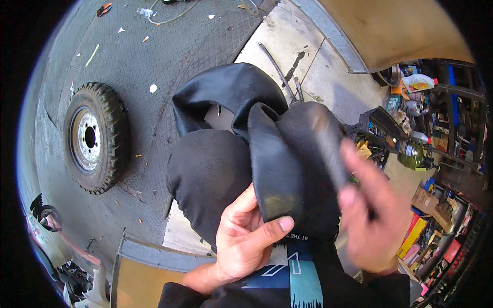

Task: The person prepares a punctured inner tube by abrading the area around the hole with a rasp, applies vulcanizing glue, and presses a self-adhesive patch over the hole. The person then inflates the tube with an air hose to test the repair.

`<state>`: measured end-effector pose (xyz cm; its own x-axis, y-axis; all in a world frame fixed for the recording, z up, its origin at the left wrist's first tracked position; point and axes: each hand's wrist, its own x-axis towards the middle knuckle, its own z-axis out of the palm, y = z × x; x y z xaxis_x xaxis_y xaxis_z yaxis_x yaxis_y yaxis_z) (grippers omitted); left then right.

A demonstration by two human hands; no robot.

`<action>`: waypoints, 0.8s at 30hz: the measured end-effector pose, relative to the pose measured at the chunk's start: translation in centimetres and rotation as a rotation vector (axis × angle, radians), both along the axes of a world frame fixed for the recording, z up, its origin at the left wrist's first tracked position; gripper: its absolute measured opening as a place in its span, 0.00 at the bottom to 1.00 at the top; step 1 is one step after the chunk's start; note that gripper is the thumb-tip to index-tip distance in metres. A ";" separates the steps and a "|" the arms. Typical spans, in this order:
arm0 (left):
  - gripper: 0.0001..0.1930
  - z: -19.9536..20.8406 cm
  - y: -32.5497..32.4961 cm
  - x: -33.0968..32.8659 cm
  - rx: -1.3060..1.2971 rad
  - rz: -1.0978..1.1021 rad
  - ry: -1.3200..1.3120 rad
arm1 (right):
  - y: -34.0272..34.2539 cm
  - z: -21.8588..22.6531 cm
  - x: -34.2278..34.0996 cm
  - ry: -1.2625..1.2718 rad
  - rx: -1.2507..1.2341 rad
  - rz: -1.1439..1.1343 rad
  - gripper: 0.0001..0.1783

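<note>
One black rubber inner tube (275, 169), slack, lying over and between knees (208, 169): flattened near end toward waist, wide loop reaching beyond. Left hand (244, 241) pinches near end, thumb on upper face. Right hand (377, 215), motion-blurred, closed around long greyish tool (331, 154) above right knee; kind of tool too blurred to tell. Past loop, pale floor (280, 31). Off left, treaded wheel (102, 138) on dark patterned matting (149, 56). Off right, cluttered shelving (459, 91), green bottle (413, 158), cardboard box (430, 203).

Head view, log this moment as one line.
left hand: holding black rubber tube | right hand: motion-blurred, holding elongated object | wheel: at left
</note>
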<state>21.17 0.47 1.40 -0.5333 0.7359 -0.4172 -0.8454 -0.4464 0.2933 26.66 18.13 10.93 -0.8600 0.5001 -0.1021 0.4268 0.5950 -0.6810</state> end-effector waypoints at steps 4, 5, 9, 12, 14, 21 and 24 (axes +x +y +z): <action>0.35 -0.8 0.3 -0.9 0.115 -0.062 0.052 | -0.9 -0.3 -0.2 -0.090 0.010 0.339 0.26; 0.36 -0.9 0.4 -0.9 0.078 -0.077 0.066 | -0.7 -1.0 -0.4 -0.123 0.032 0.302 0.25; 0.38 -0.7 0.5 -0.6 -0.016 -0.100 0.100 | -0.2 -1.7 -1.2 -0.112 0.045 -0.046 0.21; 0.37 -0.8 0.5 -0.4 -0.084 -0.084 0.123 | -0.5 -0.4 -0.8 0.083 0.043 0.193 0.25; 0.35 -1.0 0.5 -0.4 -0.030 -0.095 0.180 | -1.0 -0.4 -0.5 0.002 -0.001 0.280 0.26; 0.32 -1.1 0.7 -0.4 -0.170 -0.158 0.235 | -0.3 -1.4 -1.4 0.025 0.040 0.026 0.23; 0.32 -0.8 0.6 -0.4 -0.168 -0.130 0.268 | -1.0 -0.6 -0.6 -0.053 0.000 0.275 0.24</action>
<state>20.74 1.10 0.62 -0.5469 0.7377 -0.3957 -0.7747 -0.2669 0.5732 26.03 17.11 10.34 -0.9568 0.2489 -0.1505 0.2845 0.6935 -0.6619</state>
